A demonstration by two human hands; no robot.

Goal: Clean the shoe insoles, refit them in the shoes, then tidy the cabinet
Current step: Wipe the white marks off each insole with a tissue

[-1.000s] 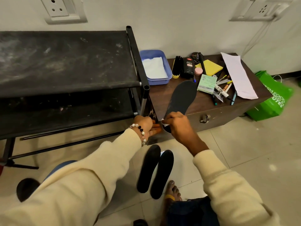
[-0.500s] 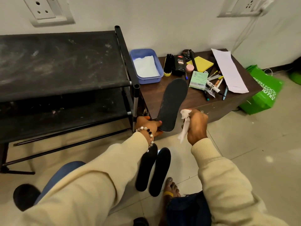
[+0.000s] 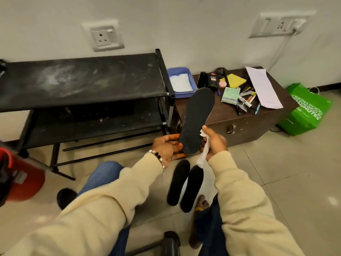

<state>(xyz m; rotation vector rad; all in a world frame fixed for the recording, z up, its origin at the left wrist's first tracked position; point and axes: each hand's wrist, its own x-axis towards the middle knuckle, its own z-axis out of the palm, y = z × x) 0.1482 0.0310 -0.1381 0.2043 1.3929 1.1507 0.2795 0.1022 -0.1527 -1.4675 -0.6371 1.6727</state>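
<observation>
In front of the low wooden cabinet [image 3: 245,124] we hold one dark insole [image 3: 196,119] upright, its toe end pointing up toward the wall. Our left hand [image 3: 166,147] grips the heel end, fingers curled around the edge. Our right hand [image 3: 215,140] is closed around a white wipe [image 3: 203,154], which hangs down from the fist, and the thumb touches the right edge of the insole.

We judge that the cleaning step is in the middle. Two more insoles [image 3: 185,185] lie side by side on the floor tiles, just beside our bare foot [image 3: 202,201]; we cannot tell if they are already wiped. No shoes are clearly visible, so the refitting is not begun, as far as we see. The cabinet top carries many small things: a blue tray [image 3: 181,83], a yellow notepad [image 3: 233,80], pens, a long white paper [image 3: 263,87]. The tidying is therefore also left to do.

For writing: the green bag [image 3: 306,109] reads "FRESH FOOD" and "MINUTES" in white letters; the words between are partly folded. The black bottle [image 3: 212,80] has a label with a red mark, too small to read. The pale green card [image 3: 230,96] has print that we cannot make out.
</observation>
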